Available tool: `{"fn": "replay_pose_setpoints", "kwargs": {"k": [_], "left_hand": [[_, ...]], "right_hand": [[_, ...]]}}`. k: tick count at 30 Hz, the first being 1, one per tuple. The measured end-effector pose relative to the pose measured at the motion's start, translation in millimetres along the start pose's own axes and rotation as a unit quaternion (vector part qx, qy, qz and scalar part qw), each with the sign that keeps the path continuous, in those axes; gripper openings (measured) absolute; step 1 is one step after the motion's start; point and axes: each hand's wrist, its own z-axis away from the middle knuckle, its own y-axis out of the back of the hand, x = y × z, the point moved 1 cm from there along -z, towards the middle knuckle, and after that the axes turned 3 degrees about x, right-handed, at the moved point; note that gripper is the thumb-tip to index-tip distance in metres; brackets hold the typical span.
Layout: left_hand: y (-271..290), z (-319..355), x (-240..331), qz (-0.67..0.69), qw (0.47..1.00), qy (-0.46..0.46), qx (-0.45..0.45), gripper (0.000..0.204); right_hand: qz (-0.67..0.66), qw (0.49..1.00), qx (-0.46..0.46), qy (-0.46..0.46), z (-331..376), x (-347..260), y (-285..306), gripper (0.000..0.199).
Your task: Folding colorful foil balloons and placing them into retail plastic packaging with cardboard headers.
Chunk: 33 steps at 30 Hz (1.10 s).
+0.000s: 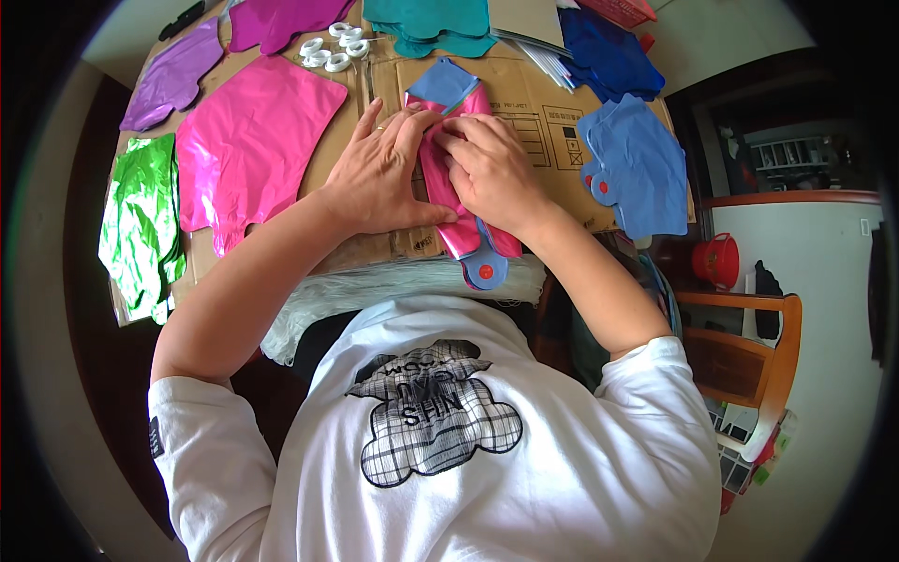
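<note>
In front of me lies a folded pink foil piece (435, 183) wrapped over a blue piece (443, 84). The blue shows at the far end and again as a rounded tab with a red dot (485, 272) at the near end. My left hand (379, 173) rests flat on its left side, fingers spread and stretched away from me, thumb pressed on the pink near the bottom. My right hand (492, 178) has curled fingers pinching the pink foil along its upper middle, close to the left fingertips. What lies under the fingers is hidden.
Cardboard (384, 84) covers the table. Around it lie a large pink foil sheet (253, 140), green foil (140, 225), purple pieces (173, 75), teal pieces (431, 23), several white rolls (337, 63) and blue tabbed pieces (641, 164). A wooden chair (777, 365) stands at right.
</note>
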Motion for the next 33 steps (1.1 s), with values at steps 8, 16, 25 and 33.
{"fn": "replay_pose_setpoints", "kwargs": {"k": [8,16,25,33], "left_hand": [[-3.6,0.7,-2.5,-0.041,0.999,-0.034,0.011,0.103],[-0.4,0.1,2.0,-0.063,0.997,-0.040,-0.018,0.100],[0.1,-0.1,2.9,-0.079,0.993,-0.084,-0.004,0.084],[4.9,-1.5,6.6,-0.102,0.988,-0.115,0.013,0.080]], "right_hand": [[-0.037,0.999,0.009,-0.014,1.4,1.9,-1.1,0.028],[-0.071,0.996,0.040,-0.045,4.2,1.4,-4.0,0.035],[-0.098,0.991,0.063,-0.063,7.2,3.6,-9.8,0.051],[-0.073,0.994,0.060,-0.047,4.6,-0.8,-5.3,0.053]]}}
